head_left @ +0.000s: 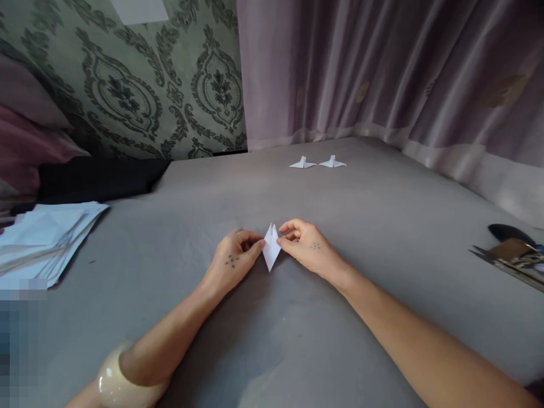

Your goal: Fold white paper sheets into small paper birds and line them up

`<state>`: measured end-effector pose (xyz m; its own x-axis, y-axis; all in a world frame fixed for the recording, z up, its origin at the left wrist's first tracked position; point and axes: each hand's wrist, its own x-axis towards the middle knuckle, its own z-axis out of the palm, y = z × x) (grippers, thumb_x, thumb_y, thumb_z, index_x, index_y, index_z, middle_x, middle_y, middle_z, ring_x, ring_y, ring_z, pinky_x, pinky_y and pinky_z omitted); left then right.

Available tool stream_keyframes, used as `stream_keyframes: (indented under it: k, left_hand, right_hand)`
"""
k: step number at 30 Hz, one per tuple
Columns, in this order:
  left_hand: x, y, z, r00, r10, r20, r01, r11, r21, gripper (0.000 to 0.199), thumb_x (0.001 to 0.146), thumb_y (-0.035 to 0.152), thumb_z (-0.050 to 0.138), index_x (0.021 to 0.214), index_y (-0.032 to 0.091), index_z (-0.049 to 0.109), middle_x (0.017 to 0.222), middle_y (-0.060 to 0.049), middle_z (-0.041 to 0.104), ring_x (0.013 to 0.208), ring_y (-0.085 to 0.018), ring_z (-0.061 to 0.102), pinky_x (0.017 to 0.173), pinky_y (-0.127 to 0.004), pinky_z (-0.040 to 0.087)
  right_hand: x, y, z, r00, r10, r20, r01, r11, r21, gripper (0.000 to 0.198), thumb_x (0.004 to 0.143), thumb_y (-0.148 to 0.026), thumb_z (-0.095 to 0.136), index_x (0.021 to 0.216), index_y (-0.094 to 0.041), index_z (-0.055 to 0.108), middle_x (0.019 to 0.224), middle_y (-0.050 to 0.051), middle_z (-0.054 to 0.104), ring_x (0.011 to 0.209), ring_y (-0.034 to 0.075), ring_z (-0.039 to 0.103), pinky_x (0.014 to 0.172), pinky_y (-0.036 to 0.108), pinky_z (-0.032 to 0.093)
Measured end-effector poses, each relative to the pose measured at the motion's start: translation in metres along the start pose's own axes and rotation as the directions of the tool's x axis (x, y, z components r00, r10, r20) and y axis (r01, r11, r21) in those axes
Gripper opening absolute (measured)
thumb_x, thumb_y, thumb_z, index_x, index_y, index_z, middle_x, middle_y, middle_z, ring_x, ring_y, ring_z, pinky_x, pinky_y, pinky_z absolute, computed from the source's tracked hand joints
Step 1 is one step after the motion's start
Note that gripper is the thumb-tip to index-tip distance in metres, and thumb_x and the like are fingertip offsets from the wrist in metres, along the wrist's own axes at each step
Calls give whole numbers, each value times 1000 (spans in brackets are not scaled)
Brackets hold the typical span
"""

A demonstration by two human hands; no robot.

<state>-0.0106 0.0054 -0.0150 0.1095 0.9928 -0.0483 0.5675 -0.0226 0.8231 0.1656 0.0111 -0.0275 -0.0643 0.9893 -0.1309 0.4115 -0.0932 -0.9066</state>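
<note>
Between my two hands is a small piece of folded white paper [271, 252], diamond-shaped, with two narrow points at its far end and one point toward me. My left hand [237, 253] pinches its left corner between thumb and fingers. On the opposite side, my right hand [306, 243] has its thumb at the right corner, with the index finger curled just above. Farther back on the grey cloth surface [238, 187] stand two folded white paper figures, a left one [303, 163] and a right one [333, 162], with spread wing-like sides.
A stack of white paper sheets [46, 238] lies at the left. Scissors [505, 265] and a dark object [510, 232] rest at the right edge. Purple curtains [340, 68] and a green patterned wall [170, 85] bound the back; black cloth [102, 178] lies back left.
</note>
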Motion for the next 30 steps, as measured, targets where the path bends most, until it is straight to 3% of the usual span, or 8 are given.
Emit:
stream_keyframes:
  k: [2, 5, 8, 15, 20, 25, 30]
  left_hand:
    - [0, -3, 0, 991, 130, -29, -126, 983, 131, 24, 76, 21, 56, 98, 18, 67, 83, -3, 61, 68, -14, 54, 65, -26, 43]
    - [-1, -8, 1, 964, 251, 85, -263, 950, 171, 35, 72, 8, 50, 100, 22, 66, 92, -2, 59, 68, -11, 54, 66, -25, 44]
    - [0, -11, 2, 942, 289, 172, -319, 930, 183, 33, 74, 8, 49, 97, 24, 68, 97, -3, 59, 68, -11, 54, 65, -25, 45]
    - [2, -14, 1, 939, 301, 168, -335, 914, 230, 22, 82, 18, 53, 97, 24, 68, 99, -2, 61, 71, -12, 57, 67, -26, 45]
    - [6, -12, 1, 937, 321, 138, -344, 917, 201, 16, 87, 23, 53, 88, 21, 69, 92, -2, 62, 77, -13, 58, 71, -25, 44]
    - [10, -8, 4, 955, 274, 112, -292, 933, 210, 17, 87, 26, 53, 84, 19, 68, 84, -3, 62, 74, -14, 58, 68, -25, 43]
    - [12, -2, 5, 971, 221, 90, -237, 935, 264, 20, 85, 29, 53, 79, 18, 68, 79, -4, 64, 69, -15, 58, 64, -26, 43]
  right_hand:
    - [1, 3, -1, 999, -39, -26, 36, 993, -113, 14, 75, -20, 61, 89, -21, 60, 76, 0, 67, 64, 13, 60, 61, 26, 45]
    - [1, 6, -1, 994, -105, -27, 97, 970, -223, 7, 78, -21, 59, 84, -22, 61, 77, -1, 68, 68, 13, 61, 63, 25, 44]
    - [-1, 5, -1, 986, -166, -3, 156, 934, -321, 8, 81, -21, 55, 81, -22, 63, 82, 1, 66, 71, 13, 60, 65, 25, 43]
    - [-9, -4, -18, 951, -252, 177, 307, 829, -468, 28, 82, -10, 46, 93, -24, 68, 97, 3, 64, 83, 13, 60, 73, 24, 41]
    - [-14, -11, -19, 954, -232, 189, 298, 782, -548, 18, 84, -19, 52, 87, -24, 68, 88, 2, 64, 71, 13, 57, 63, 24, 38]
    - [-9, -6, -14, 965, -229, 131, 263, 807, -528, 18, 87, -26, 51, 82, -23, 69, 83, 1, 66, 72, 14, 58, 64, 25, 38]
    - [0, -1, -16, 985, -117, 130, 163, 882, -442, 21, 84, -29, 51, 79, -23, 70, 73, -1, 69, 66, 14, 60, 57, 23, 38]
